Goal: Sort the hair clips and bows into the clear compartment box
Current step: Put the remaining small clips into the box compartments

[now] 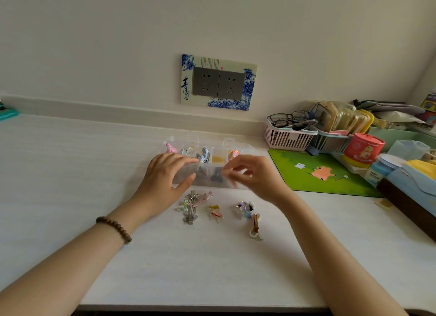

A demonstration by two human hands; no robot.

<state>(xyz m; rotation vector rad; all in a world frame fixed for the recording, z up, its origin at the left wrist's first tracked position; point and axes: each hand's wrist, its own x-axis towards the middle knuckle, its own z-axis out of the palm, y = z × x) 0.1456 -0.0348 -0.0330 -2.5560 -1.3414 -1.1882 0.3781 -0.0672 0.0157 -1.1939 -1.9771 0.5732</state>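
Note:
The clear compartment box lies on the white desk at centre. Its back row holds a pink clip, a clear bow, a blue piece, something yellow and a pink-orange bow. My left hand rests on the box's left front with fingers stretched out and thumb against the hazy front. My right hand hovers at the right front, fingers curled and blurred; what they hold is unclear. Loose clips lie in front: a silver and pink cluster, a small orange one, a pastel bunch and a brown clip.
A pink basket with glasses, a red canister and other clutter crowd the right side. A green mat lies right of the box, with a dark box beyond it. A wall socket sits behind.

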